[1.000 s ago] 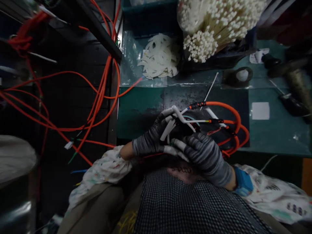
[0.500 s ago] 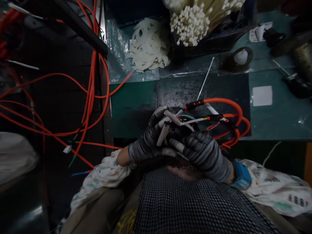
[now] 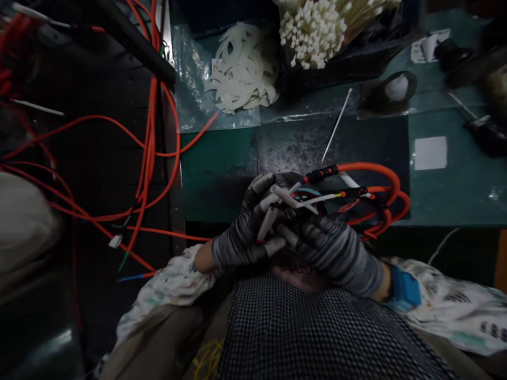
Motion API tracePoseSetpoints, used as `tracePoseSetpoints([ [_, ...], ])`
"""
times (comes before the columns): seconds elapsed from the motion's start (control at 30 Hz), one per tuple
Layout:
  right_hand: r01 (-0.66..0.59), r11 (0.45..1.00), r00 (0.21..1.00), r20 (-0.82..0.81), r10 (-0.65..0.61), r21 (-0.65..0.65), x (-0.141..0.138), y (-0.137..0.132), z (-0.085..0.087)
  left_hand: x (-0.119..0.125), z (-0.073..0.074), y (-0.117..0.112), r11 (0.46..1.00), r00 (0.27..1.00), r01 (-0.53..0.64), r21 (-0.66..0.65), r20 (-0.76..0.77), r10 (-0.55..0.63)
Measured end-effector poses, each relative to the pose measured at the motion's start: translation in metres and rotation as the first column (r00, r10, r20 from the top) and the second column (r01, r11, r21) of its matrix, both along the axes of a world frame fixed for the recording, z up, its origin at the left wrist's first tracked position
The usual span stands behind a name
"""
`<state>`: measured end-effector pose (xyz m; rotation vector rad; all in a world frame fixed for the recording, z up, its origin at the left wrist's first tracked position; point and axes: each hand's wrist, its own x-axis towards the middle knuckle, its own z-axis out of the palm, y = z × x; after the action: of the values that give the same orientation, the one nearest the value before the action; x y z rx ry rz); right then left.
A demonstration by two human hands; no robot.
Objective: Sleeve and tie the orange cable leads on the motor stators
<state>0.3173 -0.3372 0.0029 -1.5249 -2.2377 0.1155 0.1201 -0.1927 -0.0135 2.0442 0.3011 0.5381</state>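
My left hand (image 3: 245, 232) and my right hand (image 3: 336, 250), both in grey striped gloves with white fingertips, meet at the near edge of the green bench (image 3: 222, 174). Together they grip a bundle of orange cable (image 3: 376, 179) with black connector ends, thin white and teal wires and a white cable tie (image 3: 295, 199) crossing it. The fingers of both hands are curled round the bundle. The cable loops out to the right of my hands on a dark mat (image 3: 301, 148).
A single white cable tie (image 3: 336, 126) lies on the mat. Behind it sit a pile of flat white rings (image 3: 241, 71) on clear plastic and a bundle of cable ties (image 3: 317, 29). Orange cables (image 3: 150, 132) hang at the left. Dark tools (image 3: 487, 134) lie at right.
The view shifted slightly; my hands stay closed on the bundle, with the left fingers curling a little tighter round the white tie and wires.
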Motion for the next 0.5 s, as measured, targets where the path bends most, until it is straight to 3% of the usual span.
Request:
tracePoseSetpoints([
  [0.13, -0.032, 0.996, 0.994, -0.106, 0.041, 0.087, 0.019, -0.011, 0.006, 0.002, 0.0, -0.007, 0.999, 0.999, -0.039, 0.027, 0.008, 0.039],
  [0.2, 0.128, 0.988, 0.985, -0.131, -0.117, 0.084, 0.027, -0.011, 0.008, 0.006, 0.002, -0.012, 0.996, 0.997, -0.07, 0.056, -0.011, 0.071],
  [0.3, 0.364, 0.931, 0.922, -0.146, -0.358, 0.012, 0.032, -0.004, 0.003, 0.015, 0.008, -0.019, 0.984, 0.994, -0.113, 0.138, 0.026, 0.111],
  [0.5, 0.351, 0.933, 0.915, -0.184, -0.359, -0.072, 0.044, 0.004, -0.022, 0.024, 0.021, -0.022, 0.967, 0.996, -0.052, 0.247, -0.064, 0.07],
])
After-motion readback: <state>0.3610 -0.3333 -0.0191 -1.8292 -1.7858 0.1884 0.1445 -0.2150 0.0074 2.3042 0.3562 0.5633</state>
